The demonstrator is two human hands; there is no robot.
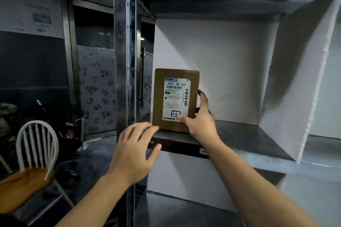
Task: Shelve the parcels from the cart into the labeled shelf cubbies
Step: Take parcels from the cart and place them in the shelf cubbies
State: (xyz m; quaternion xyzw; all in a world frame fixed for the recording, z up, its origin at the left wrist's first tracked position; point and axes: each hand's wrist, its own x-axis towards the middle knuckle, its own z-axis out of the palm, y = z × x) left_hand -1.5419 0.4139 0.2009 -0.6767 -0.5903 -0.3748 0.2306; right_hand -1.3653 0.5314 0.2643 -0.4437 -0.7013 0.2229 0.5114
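Bare left hand (pixel 136 150) — bare right hand (pixel 200 120)

Brown cardboard parcel (pixel 176 100), white label (pixel 175 90) facing out, upright at front-left of cubby (pixel 230 64), frame centre; label stamp looks like "H".

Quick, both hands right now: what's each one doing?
Left hand: open, fingers relaxed near the lower left corner of the parcel, holding nothing.
Right hand: gripping the upright parcel by its right edge.

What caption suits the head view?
Right hand grips a brown parcel standing upright on the cubby shelf; left hand open nearby.
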